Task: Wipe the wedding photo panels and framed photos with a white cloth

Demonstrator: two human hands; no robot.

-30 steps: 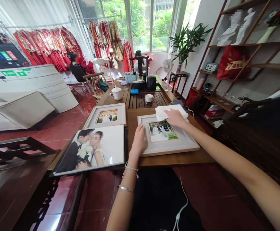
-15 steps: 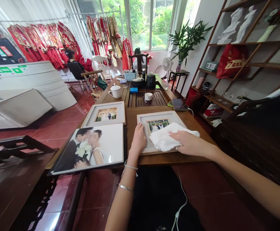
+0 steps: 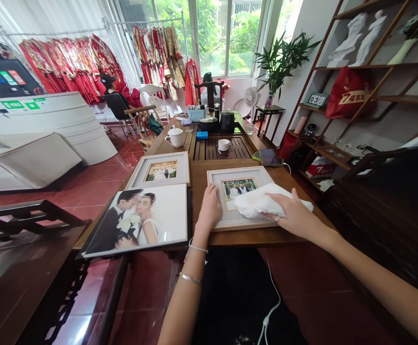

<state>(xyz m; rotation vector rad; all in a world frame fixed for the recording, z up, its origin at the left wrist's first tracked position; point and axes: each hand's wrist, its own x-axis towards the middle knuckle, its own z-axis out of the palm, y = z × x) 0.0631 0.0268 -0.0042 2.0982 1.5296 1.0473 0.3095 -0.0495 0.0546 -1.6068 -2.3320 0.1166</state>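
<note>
We are laying our left hand [image 3: 209, 207] flat, fingers apart and clamped on nothing, on the left border of the frame [image 3: 245, 223], which is lying face up on the table [image 3: 198, 173] close to its near edge. Our right hand [image 3: 295, 218] is resting open, palm down, on the cloth [image 3: 262, 203], pressing it against the frame's right half rather than gripping it; the cloth is covering part of the photo and spilling over the right border. We are judging the main risk to be sliding: a stroke drawn toward us could carry the frame over the table edge if the left hand is bearing too lightly. A loose cloth could also slip from under the flat palm, and a wide sweep could reach the phone [image 3: 268, 156] and its cable just beyond.
</note>
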